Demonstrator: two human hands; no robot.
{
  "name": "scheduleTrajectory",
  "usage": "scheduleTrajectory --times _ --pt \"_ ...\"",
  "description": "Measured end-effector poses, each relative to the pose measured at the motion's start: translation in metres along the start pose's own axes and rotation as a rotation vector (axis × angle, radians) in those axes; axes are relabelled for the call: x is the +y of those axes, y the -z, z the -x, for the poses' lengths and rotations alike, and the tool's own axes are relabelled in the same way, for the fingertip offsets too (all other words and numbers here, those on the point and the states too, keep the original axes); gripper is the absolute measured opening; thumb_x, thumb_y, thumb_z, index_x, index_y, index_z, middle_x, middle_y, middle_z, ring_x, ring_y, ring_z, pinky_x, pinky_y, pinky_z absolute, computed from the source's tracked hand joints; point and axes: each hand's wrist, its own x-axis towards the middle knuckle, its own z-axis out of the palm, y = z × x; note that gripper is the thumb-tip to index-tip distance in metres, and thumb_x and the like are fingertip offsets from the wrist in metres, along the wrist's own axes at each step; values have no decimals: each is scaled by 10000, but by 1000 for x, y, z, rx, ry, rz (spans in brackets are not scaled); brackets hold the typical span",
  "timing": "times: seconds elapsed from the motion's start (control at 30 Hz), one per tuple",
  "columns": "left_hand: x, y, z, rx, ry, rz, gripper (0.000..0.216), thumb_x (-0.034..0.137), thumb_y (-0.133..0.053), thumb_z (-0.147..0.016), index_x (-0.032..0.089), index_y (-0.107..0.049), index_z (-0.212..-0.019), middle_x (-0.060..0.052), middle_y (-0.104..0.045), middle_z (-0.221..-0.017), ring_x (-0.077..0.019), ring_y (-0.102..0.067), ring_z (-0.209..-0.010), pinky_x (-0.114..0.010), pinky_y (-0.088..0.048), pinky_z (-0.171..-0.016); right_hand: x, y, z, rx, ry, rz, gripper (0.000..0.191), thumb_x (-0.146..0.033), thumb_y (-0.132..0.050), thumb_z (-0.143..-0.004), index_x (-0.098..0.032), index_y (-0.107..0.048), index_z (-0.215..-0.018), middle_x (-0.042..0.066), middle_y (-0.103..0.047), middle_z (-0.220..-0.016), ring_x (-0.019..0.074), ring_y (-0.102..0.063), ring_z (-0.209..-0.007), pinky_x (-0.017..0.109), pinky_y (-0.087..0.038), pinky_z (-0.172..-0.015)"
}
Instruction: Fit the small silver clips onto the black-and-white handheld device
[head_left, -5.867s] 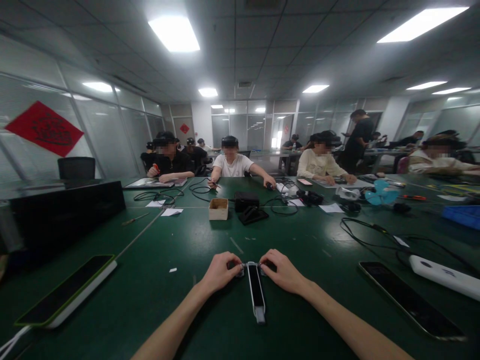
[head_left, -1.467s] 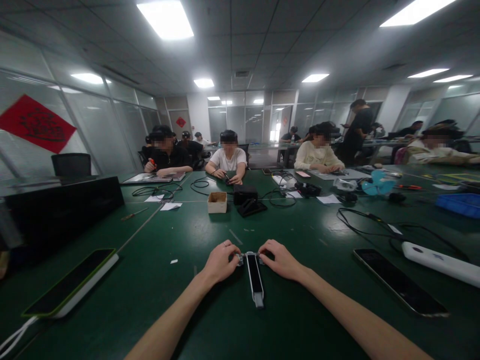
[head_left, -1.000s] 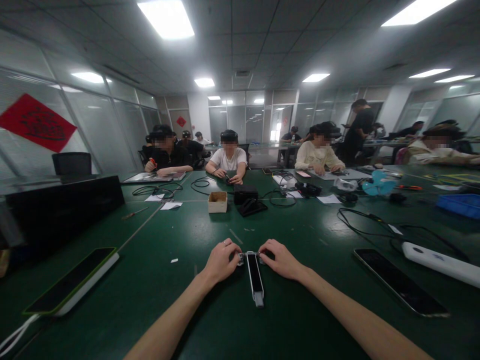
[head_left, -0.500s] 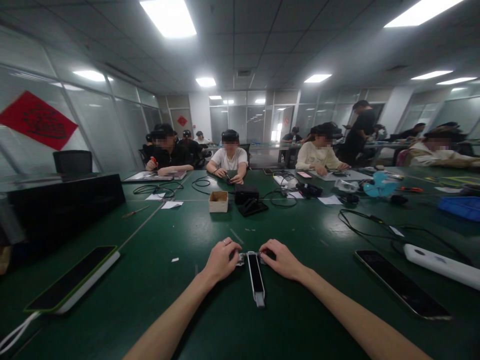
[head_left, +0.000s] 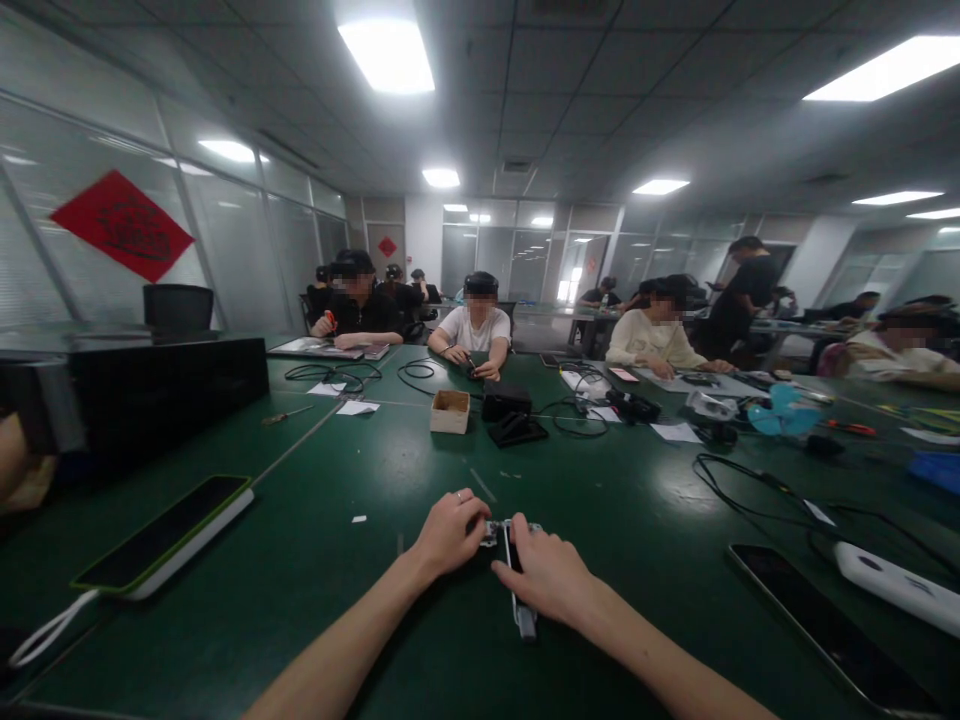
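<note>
A narrow white-framed device [head_left: 527,624] with a black face and a grey end piece lies lengthwise on the green table in front of me. My left hand [head_left: 452,535] is closed in a pinch at a small silvery metal part [head_left: 490,534], just left of the device's far end. Over the device lies my right hand [head_left: 553,572], hiding much of its black face. Its thumb reaches to the device's left side and its index finger rests near the far end, the two spread apart. Another bit of silvery metal shows behind the right fingers, mostly covered.
Phones [head_left: 169,535] [head_left: 825,625] lie left and right, the left one on a white block. A white bar [head_left: 896,585], black cables [head_left: 750,480], a small open box [head_left: 450,413] and a black box [head_left: 506,401] are on the table [head_left: 360,640]. Co-workers sit opposite.
My right hand has moved left from the device's right side to lie over it, its thumb and index finger apart. The left hand keeps its pinch. The whole view has shifted slightly.
</note>
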Motion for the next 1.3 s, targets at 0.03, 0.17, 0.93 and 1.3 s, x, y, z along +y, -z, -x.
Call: scheduleTrajectory --times 0.03,0.17,0.93,1.3 --pt "-1 1 0 6 16 -2 185 139 -452 -825 174 -631 -852 -32 -600 -833 -149 -556 -756 -257 -424 -709 -4 -1 -1 -12 3 15 394 -412 -497 -824 -185 -425 -1137 129 -641 -989 276 -626 -855 350 -449 -673" --pt "-5 3 -1 17 71 1 191 153 -446 -836 177 -633 -865 -40 -605 -868 -153 -557 -770 -263 -435 -722 3 6 -3 -30 -35 -37 315 -293 -529 -785 -193 -446 -1073 109 -640 -973 244 -634 -828 303 -455 -638" --pt "-4 -5 -2 -99 94 -20 190 161 -440 -842 177 -628 -865 -34 -595 -860 -151 -562 -768 -261 -443 -718 300 43 -43 322 -550 334 356 -380 -434 -862 -100 -553 -1046 197 -595 -1016 292 -593 -916 334 -421 -708" --pt "-5 -5 -2 -144 106 -13 196 169 -438 -845 178 -631 -878 -30 -596 -880 -144 -556 -774 -262 -441 -724 336 40 -92 273 -262 373 270 -322 -403 -867 -168 -606 -954 124 -633 -973 244 -568 -880 336 -374 -786"
